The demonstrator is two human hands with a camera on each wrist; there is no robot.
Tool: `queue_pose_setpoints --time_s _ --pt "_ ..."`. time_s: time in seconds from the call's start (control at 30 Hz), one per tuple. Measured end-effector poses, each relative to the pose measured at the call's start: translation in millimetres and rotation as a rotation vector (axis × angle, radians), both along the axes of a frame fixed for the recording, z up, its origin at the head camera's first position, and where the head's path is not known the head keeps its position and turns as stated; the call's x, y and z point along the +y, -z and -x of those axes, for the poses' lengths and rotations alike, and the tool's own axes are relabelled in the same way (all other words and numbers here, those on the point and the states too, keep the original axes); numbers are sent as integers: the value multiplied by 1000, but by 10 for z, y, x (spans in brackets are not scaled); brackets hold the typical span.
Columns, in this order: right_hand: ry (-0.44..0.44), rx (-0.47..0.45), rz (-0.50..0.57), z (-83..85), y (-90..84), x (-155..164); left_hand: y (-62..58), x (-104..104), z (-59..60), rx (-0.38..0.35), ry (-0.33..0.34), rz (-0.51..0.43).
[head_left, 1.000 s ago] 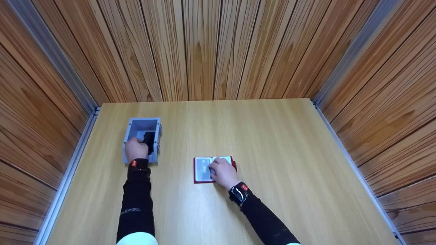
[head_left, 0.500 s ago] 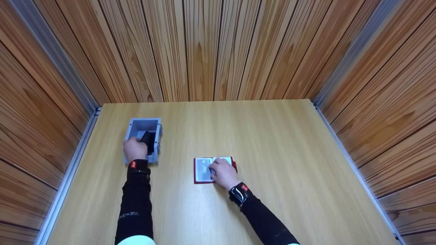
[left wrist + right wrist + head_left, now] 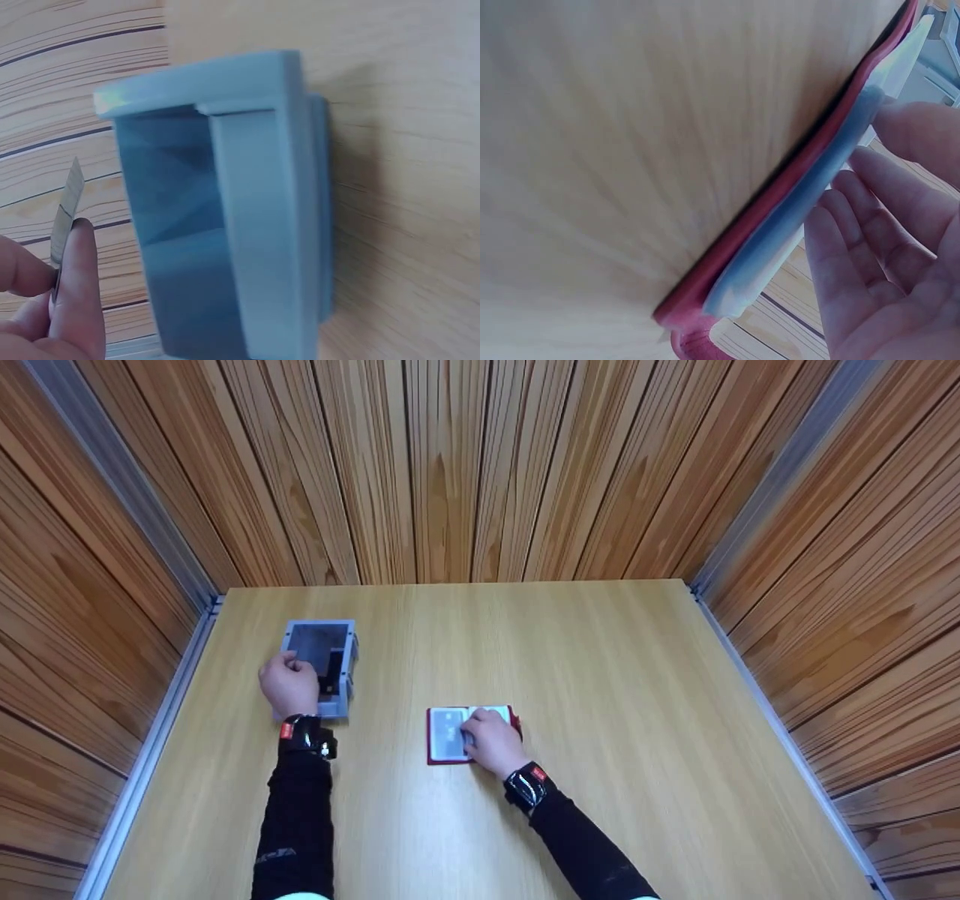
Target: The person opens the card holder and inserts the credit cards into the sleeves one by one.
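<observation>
So the left hand [image 3: 289,684] is up at the near-left edge of a small grey open-top box [image 3: 319,649], which sits on the left part of the wooden table [image 3: 600,697]. From the left wrist view you can see the fingers [image 3: 79,292] pinching a thin flat card [image 3: 69,206] edge-on, held just outside the box's left wall, so the card isn't inside the box. Can't make out what's printed on it from that angle. There's something dark [image 3: 328,664] standing inside the box along its right side in the head view, but it's too small to say what it is.

The right hand [image 3: 491,742] rests on a red card binder [image 3: 442,735] lying flat and open near the middle of the table, well apart from the box. The binder has clear pocket sleeves [image 3: 802,217] on top of the red cover [image 3: 780,195]. In the right wrist view the fingers [image 3: 870,247] look loosely bent and lie against the sleeve edge, thumb at the top corner, more like lifting or holding down a page than clamping it. Whether it's really pinching the sleeve I can't tell for sure.

Both arms are in black sleeves with a wrist strap each.
</observation>
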State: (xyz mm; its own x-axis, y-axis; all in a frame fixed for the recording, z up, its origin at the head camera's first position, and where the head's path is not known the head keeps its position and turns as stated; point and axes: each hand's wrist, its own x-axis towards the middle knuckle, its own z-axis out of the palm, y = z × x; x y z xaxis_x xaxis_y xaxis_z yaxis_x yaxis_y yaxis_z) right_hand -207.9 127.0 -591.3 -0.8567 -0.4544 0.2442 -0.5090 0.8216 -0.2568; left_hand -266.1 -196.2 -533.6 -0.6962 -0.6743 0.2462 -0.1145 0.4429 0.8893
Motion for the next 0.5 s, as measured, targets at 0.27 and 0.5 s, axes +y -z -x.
queue_pose_setpoints --time_s 0.27,0.5 --pt "9 -21 -5 -2 4 -3 -115 58 -34 -24 30 -92" --pt "16 -27 -6 6 12 -1 -174 241 -76 -24 76 -174"
